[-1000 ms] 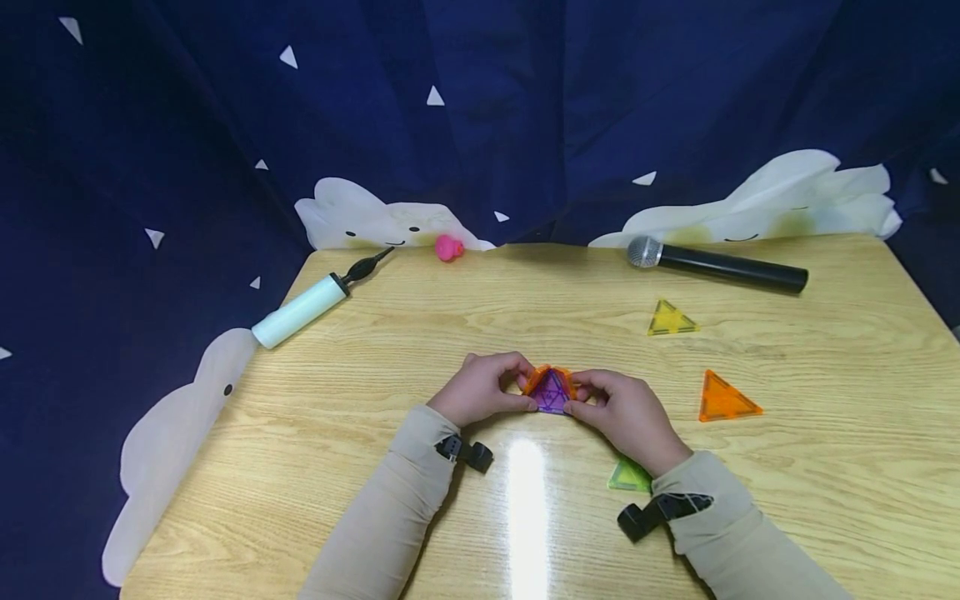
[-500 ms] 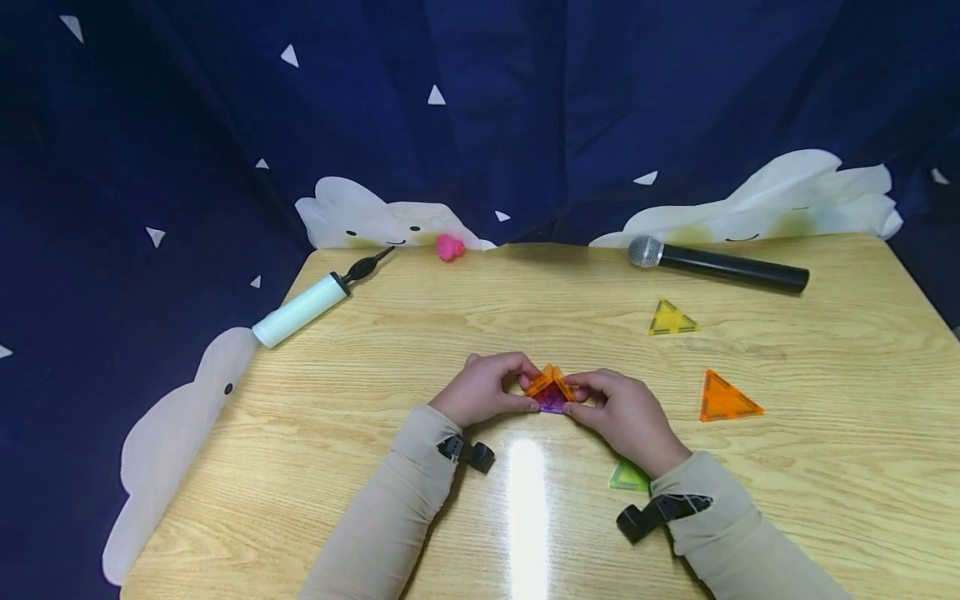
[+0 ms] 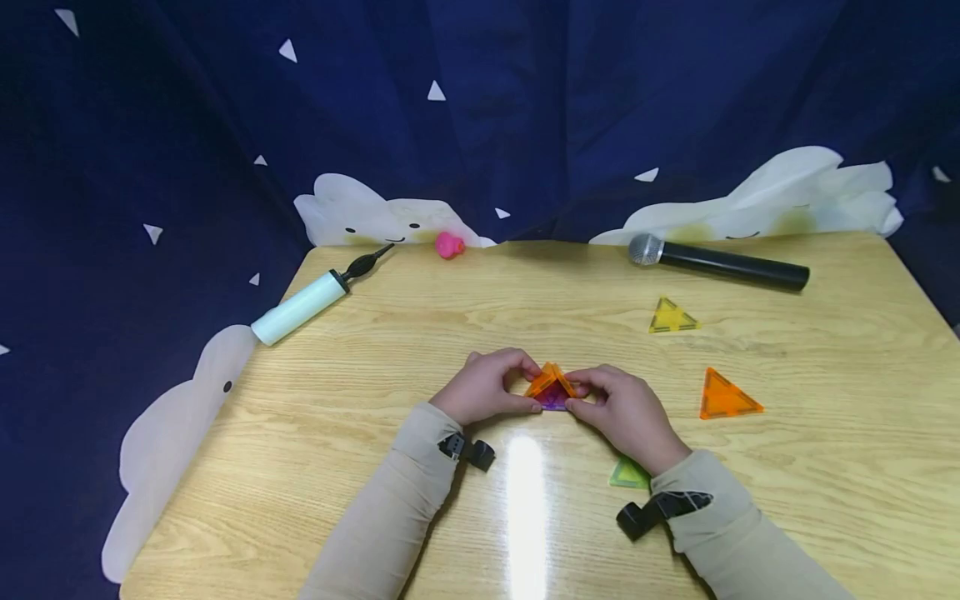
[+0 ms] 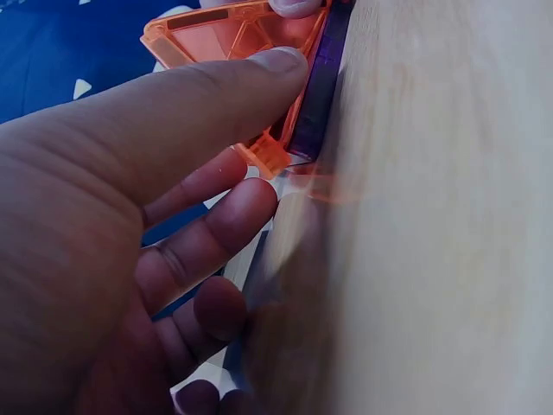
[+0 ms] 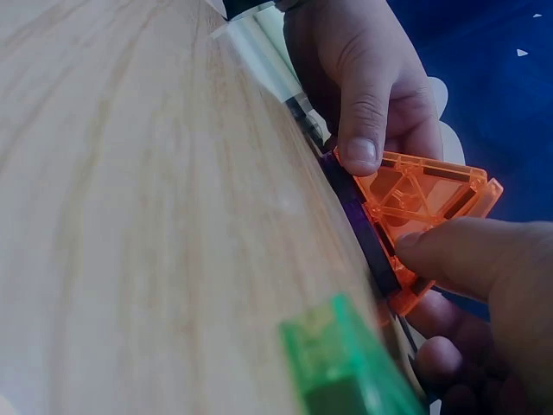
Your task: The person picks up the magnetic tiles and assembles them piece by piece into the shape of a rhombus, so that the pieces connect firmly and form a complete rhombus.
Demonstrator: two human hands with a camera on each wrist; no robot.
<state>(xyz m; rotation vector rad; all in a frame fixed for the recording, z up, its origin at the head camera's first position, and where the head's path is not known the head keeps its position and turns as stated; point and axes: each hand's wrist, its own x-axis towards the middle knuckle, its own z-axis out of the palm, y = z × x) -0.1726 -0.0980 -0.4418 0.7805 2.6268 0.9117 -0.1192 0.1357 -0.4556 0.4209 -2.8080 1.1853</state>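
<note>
Translucent orange triangular magnetic tiles (image 3: 542, 383) lean together at the top into a small pyramid. Under them, flat on the table, lies a purple triangular tile (image 3: 553, 403), mostly covered. My left hand (image 3: 489, 385) pinches the pyramid's left side; in the left wrist view its thumb lies on an orange tile (image 4: 203, 36) right beside the purple tile's edge (image 4: 321, 91). From the other side my right hand (image 3: 628, 414) pinches the pyramid, its thumb against the lower part of an orange tile (image 5: 445, 186) in the right wrist view. The pyramid's far side is hidden in the head view.
A green triangular tile (image 3: 628, 473) lies under the right wrist. To the right are a loose orange tile (image 3: 727, 395) and a yellow tile (image 3: 672, 317). Farther back are a microphone (image 3: 731, 265), a pink toy (image 3: 449, 245) and a pale blue hand pump (image 3: 302, 308).
The orange tiles have tipped inward and now meet at the top, covering most of the purple tile that showed earlier. Both hands have stayed in nearly the same place.
</note>
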